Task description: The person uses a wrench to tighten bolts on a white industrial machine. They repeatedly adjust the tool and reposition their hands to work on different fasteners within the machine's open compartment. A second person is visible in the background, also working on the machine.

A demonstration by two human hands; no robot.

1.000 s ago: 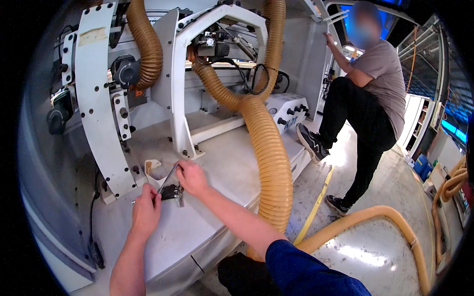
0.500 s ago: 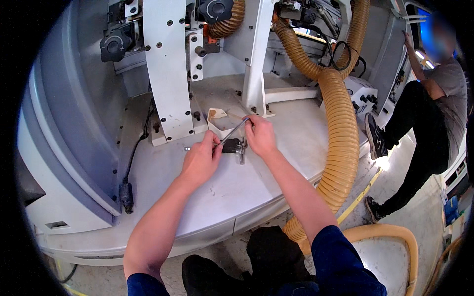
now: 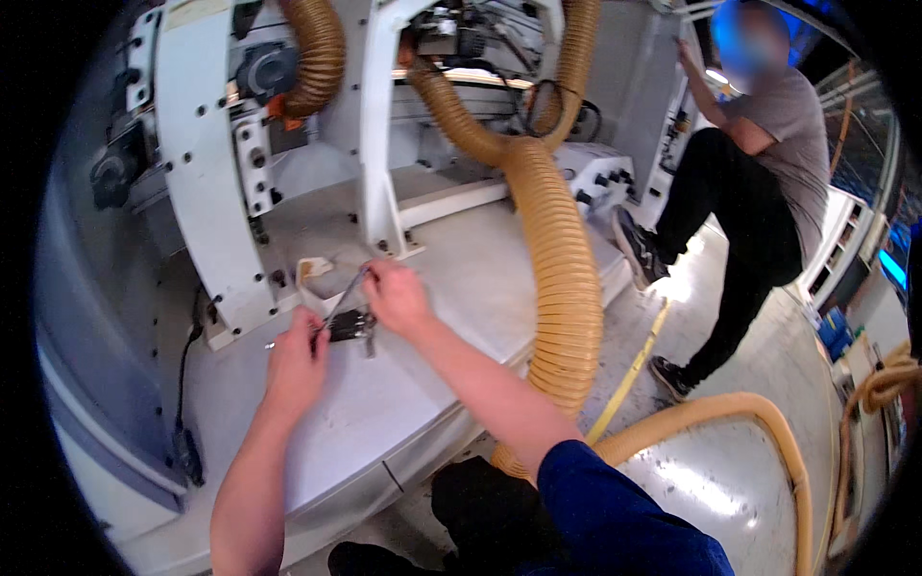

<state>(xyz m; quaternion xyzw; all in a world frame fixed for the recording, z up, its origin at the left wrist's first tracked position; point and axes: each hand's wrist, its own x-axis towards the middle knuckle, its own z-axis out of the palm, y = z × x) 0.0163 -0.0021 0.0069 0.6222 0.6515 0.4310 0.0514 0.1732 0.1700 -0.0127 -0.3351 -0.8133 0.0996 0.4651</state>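
A thin silver metal rod (image 3: 344,300) slants between my two hands above the light grey machine base (image 3: 423,346). My left hand (image 3: 296,357) is closed round its lower end. The fingers of my right hand (image 3: 396,296) pinch its upper end. Just beneath the rod lies a black and silver tool (image 3: 350,326), partly hidden by my left hand; its exact kind cannot be made out. A silver tip (image 3: 270,346) shows on the other side of that hand. Behind the rod rests a whitish angular piece (image 3: 309,274) with a brown patch.
White uprights (image 3: 204,163) stand behind my hands. A ribbed tan hose (image 3: 562,298) runs down over the base's right edge. A black cable with a connector (image 3: 186,451) lies on the left. Another person (image 3: 759,192) stands at the right with one foot raised against the machine.
The view has swung right, so the machine and my hands appear farther left. Both hands keep their hold on the rod, which has hardly moved against the base.
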